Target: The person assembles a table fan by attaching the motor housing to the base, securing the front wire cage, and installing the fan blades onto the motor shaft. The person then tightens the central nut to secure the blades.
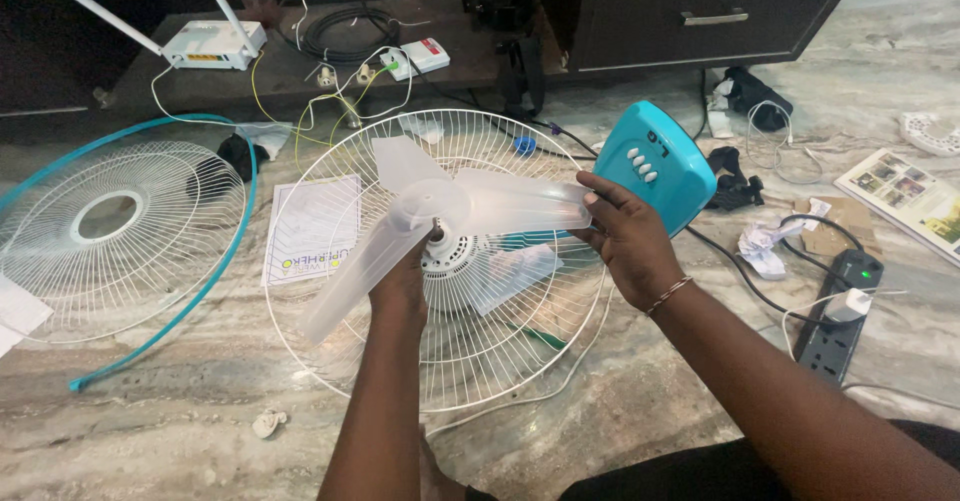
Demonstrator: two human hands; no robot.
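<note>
A clear three-blade fan propeller (440,206) sits over the hub of a white wire rear guard (470,351) lying on the stone floor. My left hand (405,281) reaches under the blade at the hub and grips there; its fingers are partly hidden by the blade. My right hand (630,241) holds the tip of the right-hand blade. Just behind my right hand is the fan's teal base (660,161) with white push buttons.
The front guard with a teal rim (120,221) lies at the left. A paper leaflet (310,226) lies under the rear guard. A black power strip (840,311), crumpled paper (765,241), cables, a white router (210,46) and a dark cabinet (700,11) surround the spot.
</note>
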